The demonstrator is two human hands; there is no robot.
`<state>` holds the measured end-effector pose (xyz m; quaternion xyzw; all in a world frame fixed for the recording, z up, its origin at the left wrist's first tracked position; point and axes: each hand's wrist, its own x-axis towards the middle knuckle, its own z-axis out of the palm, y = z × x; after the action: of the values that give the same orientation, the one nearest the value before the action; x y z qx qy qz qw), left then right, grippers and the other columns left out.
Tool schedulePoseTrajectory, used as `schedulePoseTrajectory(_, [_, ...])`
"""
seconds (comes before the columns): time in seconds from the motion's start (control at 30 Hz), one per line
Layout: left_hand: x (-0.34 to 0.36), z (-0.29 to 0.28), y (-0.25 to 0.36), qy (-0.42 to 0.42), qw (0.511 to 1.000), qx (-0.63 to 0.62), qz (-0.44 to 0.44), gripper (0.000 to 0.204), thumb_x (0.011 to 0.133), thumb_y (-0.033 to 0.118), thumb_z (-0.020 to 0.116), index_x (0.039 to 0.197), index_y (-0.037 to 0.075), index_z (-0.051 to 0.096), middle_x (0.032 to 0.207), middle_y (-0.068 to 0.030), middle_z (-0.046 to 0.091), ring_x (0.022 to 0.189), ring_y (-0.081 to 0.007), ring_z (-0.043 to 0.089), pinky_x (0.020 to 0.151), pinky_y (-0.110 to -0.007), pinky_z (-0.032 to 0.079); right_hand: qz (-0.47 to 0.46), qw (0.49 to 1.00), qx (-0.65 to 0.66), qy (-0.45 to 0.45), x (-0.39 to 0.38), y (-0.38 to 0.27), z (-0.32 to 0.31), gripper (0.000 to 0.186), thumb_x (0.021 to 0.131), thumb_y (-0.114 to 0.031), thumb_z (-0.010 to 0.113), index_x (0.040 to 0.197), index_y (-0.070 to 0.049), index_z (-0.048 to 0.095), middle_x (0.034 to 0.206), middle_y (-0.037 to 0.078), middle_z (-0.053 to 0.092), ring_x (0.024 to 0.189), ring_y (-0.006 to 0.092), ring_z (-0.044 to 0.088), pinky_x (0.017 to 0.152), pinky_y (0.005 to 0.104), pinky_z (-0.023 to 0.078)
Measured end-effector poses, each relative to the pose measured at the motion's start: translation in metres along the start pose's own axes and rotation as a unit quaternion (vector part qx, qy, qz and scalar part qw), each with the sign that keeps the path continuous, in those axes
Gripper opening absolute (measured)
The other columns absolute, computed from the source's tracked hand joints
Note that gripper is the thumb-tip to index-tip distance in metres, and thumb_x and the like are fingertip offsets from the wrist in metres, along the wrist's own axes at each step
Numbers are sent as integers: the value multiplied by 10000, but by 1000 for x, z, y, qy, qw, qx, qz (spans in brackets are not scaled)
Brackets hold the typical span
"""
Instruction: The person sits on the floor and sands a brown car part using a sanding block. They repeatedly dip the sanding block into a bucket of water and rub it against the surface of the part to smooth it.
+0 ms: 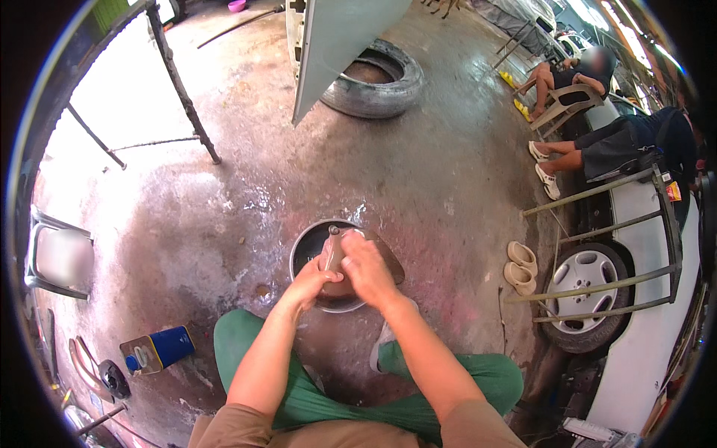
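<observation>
In front of me a round metal basin point(294, 257) with dark liquid in it stands on the floor between my legs. Over it is a wet, smooth brown part point(390, 260) with a wide rounded body and a narrow end with a small round tip. My left hand point(317, 281) is closed around the narrow end, thumb on top. Against the part, just beside the left hand, lies my right hand point(366, 265), fingers bent and pressed together. Its fingertips are slightly blurred, and whatever they hold is hidden.
Beyond the basin lie a tire point(381, 97) and a hanging grey panel point(340, 45). To the left are a blue can point(170, 349) and a stool point(61, 257). A metal rack point(597, 239), clogs point(520, 267), a car wheel point(586, 291) and two seated people point(612, 145) occupy the right.
</observation>
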<state>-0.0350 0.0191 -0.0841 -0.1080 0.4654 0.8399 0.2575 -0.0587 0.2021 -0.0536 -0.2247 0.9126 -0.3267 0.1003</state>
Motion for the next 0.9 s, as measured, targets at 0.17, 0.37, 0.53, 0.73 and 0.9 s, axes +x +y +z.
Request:
schedulePoseTrajectory(0.17, [-2, 11, 3, 4, 999, 47, -24, 598, 795, 40, 708, 1360, 18, 511, 1234, -77, 622, 1148, -186, 596, 1007, -333, 468, -54, 999, -3, 3, 3, 4, -6, 494, 1025, -231, 428, 1433, 37, 506, 1557, 206, 425, 1485, 342, 334, 1229, 470, 208])
schedulePoseTrajectory(0.37, [-4, 6, -11, 21, 999, -14, 40, 614, 813, 89, 718, 1375, -13, 491, 1296, -71, 606, 1232, -173, 543, 1061, -311, 406, -58, 997, -41, -15, -5, -17, 11, 504, 1048, -261, 403, 1460, 19, 477, 1573, 200, 398, 1490, 321, 327, 1231, 470, 217])
schedulePoseTrajectory(0.53, [-1, 23, -2, 18, 994, 105, 0, 494, 966, 205, 636, 1390, -10, 501, 1315, -99, 612, 1178, -179, 566, 1039, -323, 427, 104, 991, 3, 79, 10, 25, 3, 580, 1053, -315, 387, 1504, 50, 390, 1612, 233, 306, 1521, 347, 243, 1251, 465, 147])
schedulePoseTrajectory(0.73, [-13, 18, -3, 90, 995, 8, -40, 661, 1066, 527, 410, 1456, 1, 495, 1422, -146, 553, 1278, -235, 525, 1094, -369, 393, 29, 993, -89, 71, -40, -31, 48, 629, 1040, -303, 409, 1555, 38, 289, 1643, 234, 236, 1538, 373, 196, 1248, 502, 124])
schedulePoseTrajectory(0.9, [-4, 25, -19, 88, 996, -4, -17, 550, 1081, 463, 440, 1350, 1, 569, 1208, -96, 672, 1046, -165, 631, 929, -318, 495, 218, 969, 13, 116, 9, 33, 5, 618, 1065, -351, 351, 1519, 68, 350, 1615, 240, 296, 1524, 358, 222, 1256, 463, 133])
